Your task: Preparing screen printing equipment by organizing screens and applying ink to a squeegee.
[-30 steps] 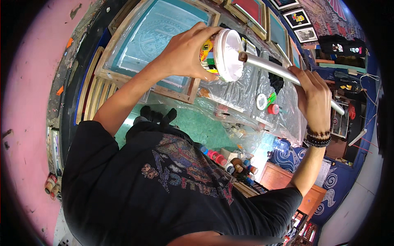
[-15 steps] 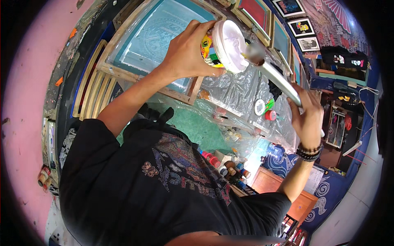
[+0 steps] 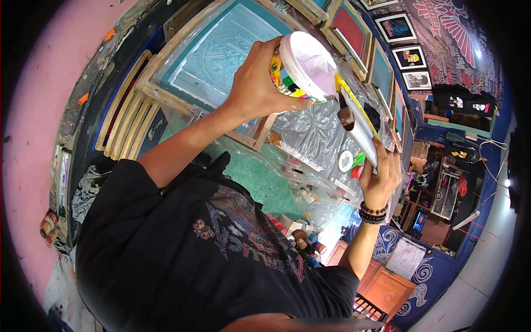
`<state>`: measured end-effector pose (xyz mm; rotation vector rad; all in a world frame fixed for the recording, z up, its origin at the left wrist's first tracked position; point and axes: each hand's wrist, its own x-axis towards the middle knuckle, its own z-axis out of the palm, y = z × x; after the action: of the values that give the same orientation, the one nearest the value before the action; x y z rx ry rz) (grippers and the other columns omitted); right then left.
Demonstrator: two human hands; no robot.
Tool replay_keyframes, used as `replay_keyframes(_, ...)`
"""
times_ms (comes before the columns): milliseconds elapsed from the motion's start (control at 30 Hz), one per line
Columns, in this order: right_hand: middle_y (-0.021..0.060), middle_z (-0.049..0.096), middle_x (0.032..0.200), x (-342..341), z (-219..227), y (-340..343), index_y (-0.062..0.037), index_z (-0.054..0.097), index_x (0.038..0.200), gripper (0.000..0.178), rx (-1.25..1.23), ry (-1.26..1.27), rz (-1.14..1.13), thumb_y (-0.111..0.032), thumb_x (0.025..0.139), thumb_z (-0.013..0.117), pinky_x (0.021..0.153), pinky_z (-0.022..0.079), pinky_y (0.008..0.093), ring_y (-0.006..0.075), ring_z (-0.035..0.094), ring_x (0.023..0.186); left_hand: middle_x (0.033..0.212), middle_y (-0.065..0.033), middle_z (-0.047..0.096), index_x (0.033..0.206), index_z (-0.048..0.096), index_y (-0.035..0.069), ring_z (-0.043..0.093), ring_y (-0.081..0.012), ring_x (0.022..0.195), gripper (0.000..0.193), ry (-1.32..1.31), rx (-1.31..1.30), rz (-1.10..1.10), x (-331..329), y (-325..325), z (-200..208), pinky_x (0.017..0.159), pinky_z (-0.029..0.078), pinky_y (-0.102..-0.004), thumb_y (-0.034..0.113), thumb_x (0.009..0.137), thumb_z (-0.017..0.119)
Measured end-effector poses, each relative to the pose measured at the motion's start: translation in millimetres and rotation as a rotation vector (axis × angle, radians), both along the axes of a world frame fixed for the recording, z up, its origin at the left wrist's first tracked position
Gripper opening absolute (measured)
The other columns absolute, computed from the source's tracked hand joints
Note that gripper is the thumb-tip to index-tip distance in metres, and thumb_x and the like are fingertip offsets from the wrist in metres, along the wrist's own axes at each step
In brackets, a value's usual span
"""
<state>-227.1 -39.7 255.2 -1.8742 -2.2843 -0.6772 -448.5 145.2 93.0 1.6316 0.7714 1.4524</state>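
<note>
My left hand is wrapped around a white plastic tub with a colourful label. The tub is tipped to the right, its open mouth showing a pale lilac paste. My right hand grips the lower end of a long silver trough with a yellow edge, which looks like a scoop coater. Its upper end is close to the tub's lip, with a dark hollow and a brown end visible. Whether the tub and coater touch, I cannot tell.
A wooden-framed teal screen lies beyond my left arm. Clear plastic sheeting covers the table, with a white round lid-like item on it. More wooden frames stand at the far right; slatted wood sits left.
My right hand has moved left and turned the scoop coater, so its hollow side and yellow edge now show. The tub has tilted, opening its mouth more to view.
</note>
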Motion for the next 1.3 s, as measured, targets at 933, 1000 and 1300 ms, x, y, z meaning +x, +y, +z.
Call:
replay_keyframes(933,0.0103,0.071,0.106,5.6,45.0,-11.9,-0.0082,0.07,0.117,0.049,-0.089,-0.073,0.034,0.006,0.071,0.063,0.075,0.05,0.0396,0.0298,0.061,0.083,0.13,-0.0176,0.05,0.141,0.039,-0.005,0.053,-0.0296,0.124,0.114,-0.137,-0.105,-0.194,5.4,-0.9,-23.1,0.106,0.044,-0.0405,0.039,0.054,0.098)
replay_keyframes(1000,0.0099,0.071,0.105,4.5,43.9,-14.0,-0.0085,0.069,0.117,0.049,-0.075,-0.072,0.024,0.006,0.071,0.063,0.075,0.05,0.0397,0.0298,0.061,0.083,0.131,-0.0175,0.051,0.141,0.039,-0.005,0.054,-0.0288,0.124,0.112,-0.119,-0.118,-0.214,6.0,-0.8,-22.0,0.106,0.044,-0.0402,0.037,0.056,0.098)
replay_keyframes(1300,0.0111,0.068,0.092,11.3,37.1,-24.4,-0.0072,0.068,0.117,0.051,0.022,0.025,-0.077,0.009,0.07,0.063,0.069,0.047,0.0398,0.0304,0.057,0.075,0.126,-0.0156,0.062,0.14,0.042,-0.004,0.061,-0.0229,0.117,0.088,-0.498,-0.491,-0.661,4.5,17.2,-23.5,0.101,0.05,-0.0366,0.02,0.069,0.089)
